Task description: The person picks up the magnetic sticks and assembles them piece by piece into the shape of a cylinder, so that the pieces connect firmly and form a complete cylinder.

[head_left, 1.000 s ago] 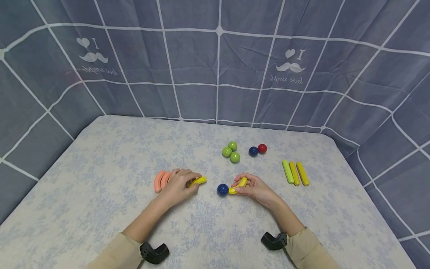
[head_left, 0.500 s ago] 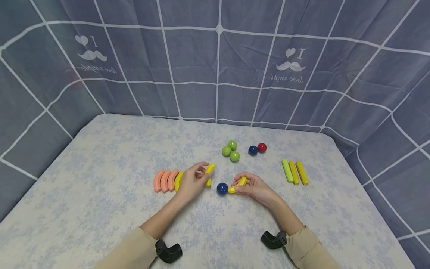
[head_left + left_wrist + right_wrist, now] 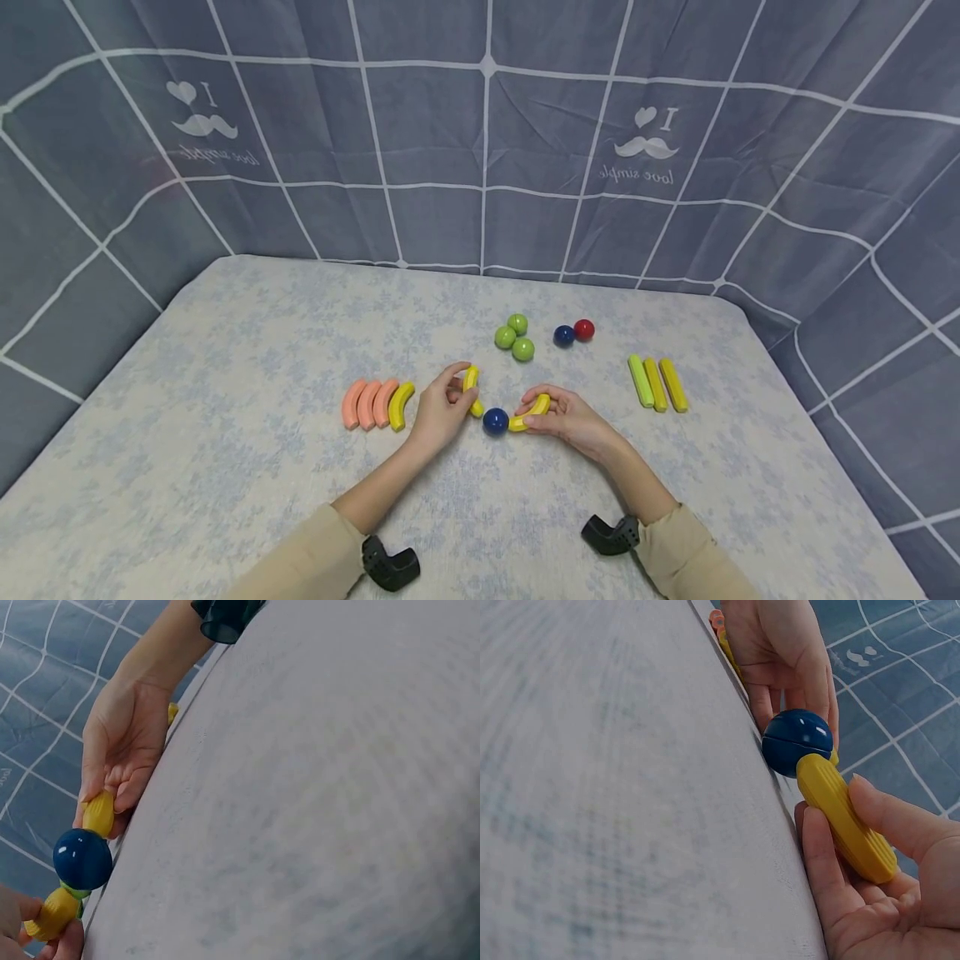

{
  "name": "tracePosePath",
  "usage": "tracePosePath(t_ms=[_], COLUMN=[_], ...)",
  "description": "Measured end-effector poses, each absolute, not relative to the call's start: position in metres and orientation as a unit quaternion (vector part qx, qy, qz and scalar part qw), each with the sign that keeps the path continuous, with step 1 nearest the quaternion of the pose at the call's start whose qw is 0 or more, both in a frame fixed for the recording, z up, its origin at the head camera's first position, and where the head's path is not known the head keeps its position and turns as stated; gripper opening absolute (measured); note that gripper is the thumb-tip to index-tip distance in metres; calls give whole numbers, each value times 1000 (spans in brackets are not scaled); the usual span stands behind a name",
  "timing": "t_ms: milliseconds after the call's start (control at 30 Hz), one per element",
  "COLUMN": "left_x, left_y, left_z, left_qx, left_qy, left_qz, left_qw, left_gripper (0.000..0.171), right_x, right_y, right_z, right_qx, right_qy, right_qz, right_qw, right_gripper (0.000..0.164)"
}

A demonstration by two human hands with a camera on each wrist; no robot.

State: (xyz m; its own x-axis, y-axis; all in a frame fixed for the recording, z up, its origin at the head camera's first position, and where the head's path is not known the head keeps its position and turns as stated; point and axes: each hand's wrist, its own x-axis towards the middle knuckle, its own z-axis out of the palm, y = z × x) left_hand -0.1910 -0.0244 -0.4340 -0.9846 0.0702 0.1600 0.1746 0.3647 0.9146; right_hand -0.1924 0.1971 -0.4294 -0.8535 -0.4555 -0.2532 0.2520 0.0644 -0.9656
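In the head view, a dark blue ball (image 3: 496, 422) lies on the tabletop between both hands. My right hand (image 3: 573, 427) pinches a yellow curved ribbed piece (image 3: 540, 405) between thumb and fingers, its end against the ball's right side. The left hand (image 3: 438, 410) holds a second yellow curved piece (image 3: 471, 378) by its middle, its lower end close to the ball's left side. A seam line across the blue ball (image 3: 798, 742) shows in the right wrist view. The left wrist view has the ball between the two yellow pieces.
Left of the hands, several pink curved pieces (image 3: 368, 405) stand in a row with one yellow curved piece (image 3: 401, 406). Green balls (image 3: 522, 349), another blue ball (image 3: 564, 336) and a red ball (image 3: 583, 330) lie farther back. Green and yellow sticks (image 3: 654, 385) lie right.
My left hand has moved right from the row of curved pieces, carrying a yellow one and turning it more upright beside the blue ball. The right hand has stayed in place.
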Motion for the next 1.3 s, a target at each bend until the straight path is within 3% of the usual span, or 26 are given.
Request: tracePosePath(t_ms=[200, 400, 633, 867, 1100, 1300], left_x=[-190, -190, -189, -187, -184, -185], left_y=[-23, -24, -23, -18, -9, -5], left_z=[-434, -435, -437, -441, -444, -449], left_qx=[-57, -90, -228, -354, -377, -373], left_qy=[-808, -827, -822, -829, -850, -855], left_qz=[-585, -554, -516, -429, -361, -348], left_qw=[19, 36, 84, 62, 76, 91], left_gripper=[37, 39, 31, 29, 30, 24], right_x=[-192, -191, -191, -192, -194, -200], right_y=[197, 197, 197, 200, 200, 205], right_z=[-429, -428, -429, -430, -432, -427], right_qx=[-73, -78, -84, -97, -99, -104], right_qy=[686, 684, 677, 670, 689, 743], right_qz=[-677, -678, -684, -687, -668, -620], right_qw=[258, 257, 259, 265, 263, 228], right_gripper=[37, 35, 33, 35, 44, 42])
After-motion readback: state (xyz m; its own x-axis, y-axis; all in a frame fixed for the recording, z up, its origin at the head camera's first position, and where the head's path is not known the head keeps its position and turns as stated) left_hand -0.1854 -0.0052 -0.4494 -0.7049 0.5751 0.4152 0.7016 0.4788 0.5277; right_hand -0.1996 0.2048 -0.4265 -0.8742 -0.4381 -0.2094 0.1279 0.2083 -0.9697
